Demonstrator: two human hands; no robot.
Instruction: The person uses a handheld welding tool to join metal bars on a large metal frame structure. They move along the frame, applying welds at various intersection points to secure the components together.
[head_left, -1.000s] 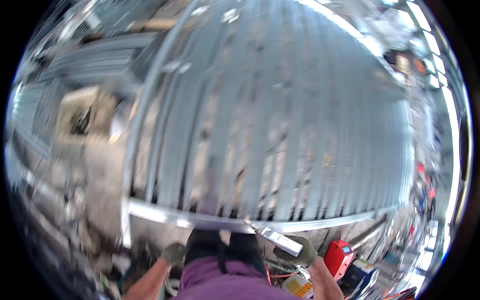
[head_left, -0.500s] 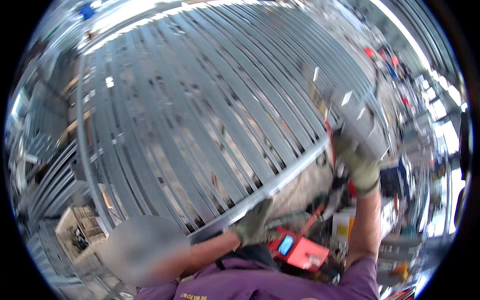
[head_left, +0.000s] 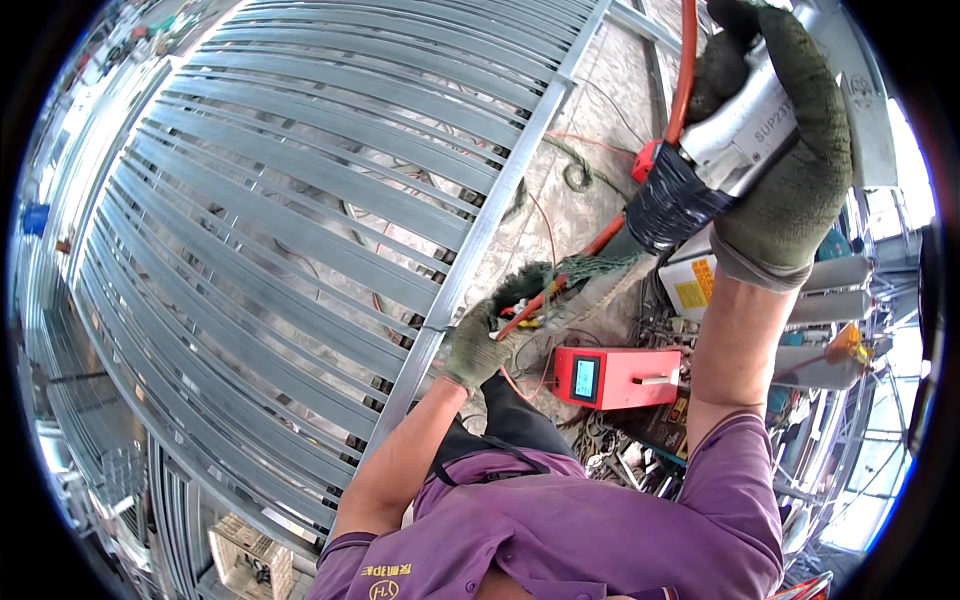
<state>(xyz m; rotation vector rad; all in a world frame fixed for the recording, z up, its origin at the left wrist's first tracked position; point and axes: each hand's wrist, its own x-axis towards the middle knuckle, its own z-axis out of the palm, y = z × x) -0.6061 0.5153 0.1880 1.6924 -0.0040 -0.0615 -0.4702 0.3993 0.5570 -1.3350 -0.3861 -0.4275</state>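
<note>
At the upper right my right hand (head_left: 800, 190), in a dark green work glove, is closed round a silver welding gun (head_left: 735, 130). Black tape (head_left: 675, 203) wraps the gun's lower end, and an orange hose (head_left: 685, 65) runs beside it. My left hand (head_left: 478, 345), gloved too, is closed on the cable bundle (head_left: 590, 268) that leads down from the gun. Part of that bundle is in a frayed green sleeve, with the orange hose along it. Beside the left hand lies the near edge rail of a slatted metal frame (head_left: 470, 265).
A red box with a small screen (head_left: 630, 378) stands low in front of me, right of centre. Behind it are a white carton (head_left: 690, 280) and grey gas cylinders (head_left: 830, 305). Loose cables (head_left: 580, 175) lie on the floor beside the frame. A cream crate (head_left: 245, 560) sits at lower left.
The view has turned, so the slatted frame now lies to the left. My right hand is higher and closer with the gun. My left hand, previously low by the rail, now grips the cable bundle.
</note>
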